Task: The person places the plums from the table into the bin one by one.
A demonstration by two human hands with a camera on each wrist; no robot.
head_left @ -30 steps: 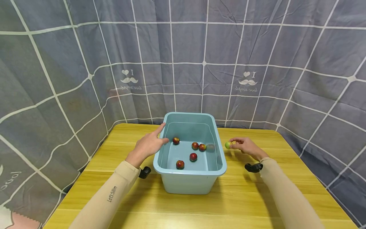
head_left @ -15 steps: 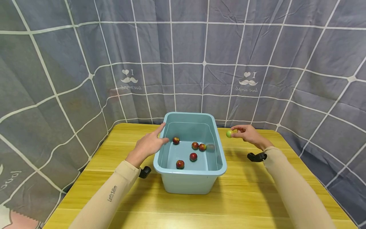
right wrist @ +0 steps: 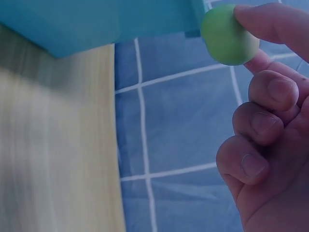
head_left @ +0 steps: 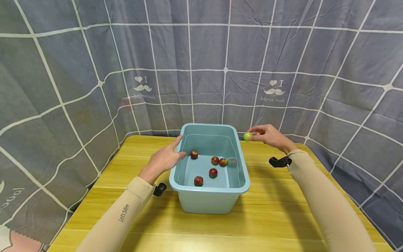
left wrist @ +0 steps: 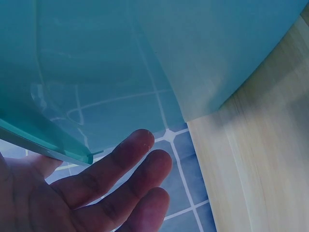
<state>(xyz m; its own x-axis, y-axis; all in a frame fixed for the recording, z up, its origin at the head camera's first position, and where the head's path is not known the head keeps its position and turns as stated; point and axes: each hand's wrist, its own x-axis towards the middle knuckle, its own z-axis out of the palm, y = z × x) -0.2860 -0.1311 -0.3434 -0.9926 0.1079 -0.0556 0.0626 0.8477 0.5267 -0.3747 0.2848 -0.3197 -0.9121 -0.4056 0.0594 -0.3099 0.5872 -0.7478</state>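
Note:
My right hand (head_left: 271, 135) pinches a small, round green fruit (head_left: 247, 136) between thumb and fingertips, above the table close to the bin's far right edge. In the right wrist view the other fingers curl in toward the palm, behind the green fruit (right wrist: 224, 36). A light blue plastic bin (head_left: 209, 190) stands in the middle. At its left rim is my left hand (head_left: 163, 160), its thumb over the edge and its fingers (left wrist: 123, 154) loosely extended along the outer side. Several small dark red fruits, one of them (head_left: 213, 173) near the middle, lie apart on the bin's floor.
The bin stands on a yellow wood-grain table (head_left: 126, 164). Behind and on both sides hangs a grey curtain (head_left: 207, 87) with white grid lines. A roundish, pale see-through patch (head_left: 231, 162) shows by the bin's right inner wall.
My right hand has risen from beside the bin with the green fruit and come to the far right rim. My left hand and the red fruits stay in place.

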